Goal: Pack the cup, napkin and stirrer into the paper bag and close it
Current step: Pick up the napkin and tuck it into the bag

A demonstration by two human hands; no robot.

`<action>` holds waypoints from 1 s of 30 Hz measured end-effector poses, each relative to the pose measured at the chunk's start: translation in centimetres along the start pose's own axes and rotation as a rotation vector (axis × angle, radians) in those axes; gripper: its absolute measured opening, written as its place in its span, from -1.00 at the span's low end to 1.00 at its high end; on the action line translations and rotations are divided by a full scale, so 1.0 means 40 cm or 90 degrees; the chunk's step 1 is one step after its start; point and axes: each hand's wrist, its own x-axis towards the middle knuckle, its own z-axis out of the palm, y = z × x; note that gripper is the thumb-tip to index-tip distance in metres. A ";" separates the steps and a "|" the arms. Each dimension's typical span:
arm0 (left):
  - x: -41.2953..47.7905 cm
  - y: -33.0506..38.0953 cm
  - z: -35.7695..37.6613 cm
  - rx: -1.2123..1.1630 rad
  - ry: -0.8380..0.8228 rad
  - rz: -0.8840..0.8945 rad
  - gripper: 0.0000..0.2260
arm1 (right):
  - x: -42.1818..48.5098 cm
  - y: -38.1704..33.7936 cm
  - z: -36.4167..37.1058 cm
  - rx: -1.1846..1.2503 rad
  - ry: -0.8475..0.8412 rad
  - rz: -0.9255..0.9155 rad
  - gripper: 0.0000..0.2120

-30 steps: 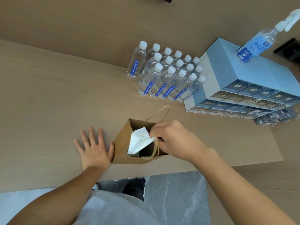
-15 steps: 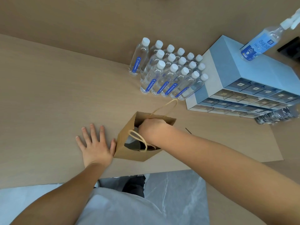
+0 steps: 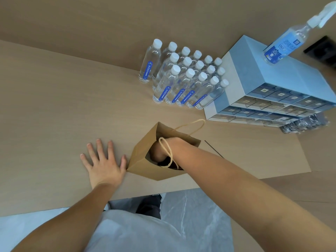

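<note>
A brown paper bag point(image 3: 143, 166) with rope handles stands open on the wooden table point(image 3: 54, 106) near its front edge. My right hand point(image 3: 161, 150) is sunk deep inside the bag, so its fingers and whatever they hold are hidden. The napkin is out of sight, and of the cup only a dark shape point(image 3: 164, 163) shows in the bag. My left hand point(image 3: 103, 162) lies flat on the table with fingers spread, its thumb against the bag's left side. A thin dark stirrer point(image 3: 212, 148) lies on the table right of the bag, partly behind my forearm.
Several water bottles point(image 3: 181, 79) stand in a block behind the bag. Right of them is a blue and grey drawer box point(image 3: 272, 88) with a spray bottle point(image 3: 283, 44) on top. A dark wrapped bundle point(image 3: 303, 124) lies by the box.
My right hand has pushed the white napkin down into the bag and gone deeper in after it; the napkin no longer shows. My left hand has stayed flat beside the bag.
</note>
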 end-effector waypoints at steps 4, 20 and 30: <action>-0.002 0.002 -0.003 0.007 0.003 0.004 -0.34 | 0.013 0.000 -0.016 -0.010 0.008 -0.127 -0.70; -0.006 0.007 -0.025 0.024 -0.036 0.009 -0.34 | -0.021 -0.026 -0.002 0.214 0.117 0.017 -0.88; -0.011 0.012 -0.027 0.005 -0.019 0.005 -0.33 | -0.387 0.069 0.022 0.424 0.372 0.028 -0.78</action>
